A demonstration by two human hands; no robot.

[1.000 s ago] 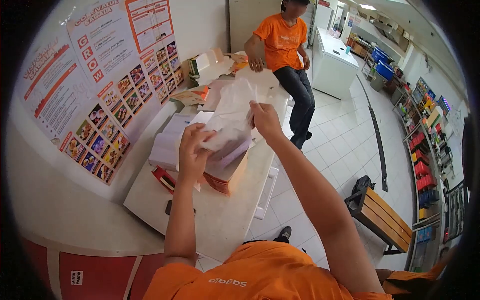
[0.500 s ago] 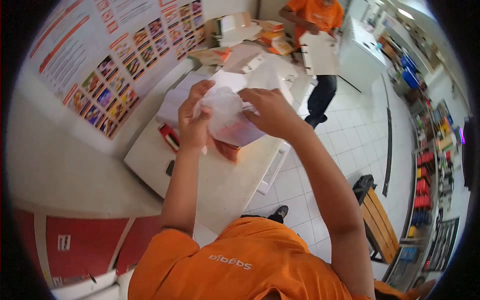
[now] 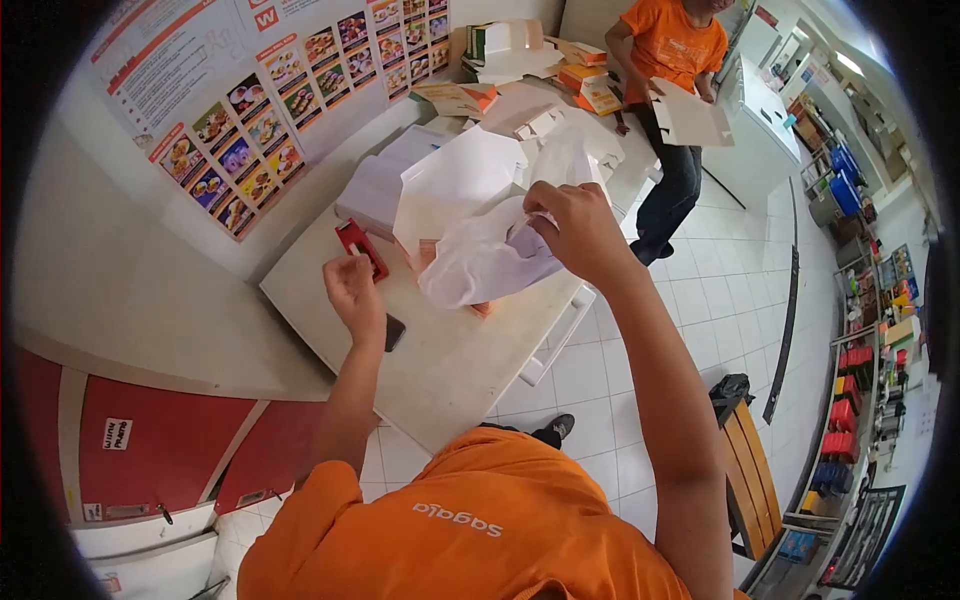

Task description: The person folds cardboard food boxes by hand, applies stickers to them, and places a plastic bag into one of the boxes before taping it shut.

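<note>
My right hand (image 3: pixel 580 225) pinches the upper edge of a thin, translucent white plastic bag (image 3: pixel 480 265), which hangs crumpled above the table. Behind the bag stands a white cardboard piece with cut corners (image 3: pixel 445 185), partly covered by it; it looks like an open box. My left hand (image 3: pixel 353 290) is off the bag, its fingers curled over the near end of a red, stapler-like object (image 3: pixel 350 236) on the table. Whether those fingers touch it or hold something small is hidden. A dark phone-like object (image 3: pixel 396 332) lies beside my left wrist.
White stacked boxes or sheets (image 3: pixel 390 165) rest by the wall. Opened cartons (image 3: pixel 515 50) crowd the table's far end. A person in an orange shirt (image 3: pixel 675 45) holds a flat cardboard piece (image 3: pixel 692 115) there. On the right are a wooden bench (image 3: pixel 750 475) and shelving (image 3: pixel 850 390).
My left hand has let go of the bag and moved left and down to the red object. The bag now hangs from my right hand, more spread out. The camera view has shifted.
</note>
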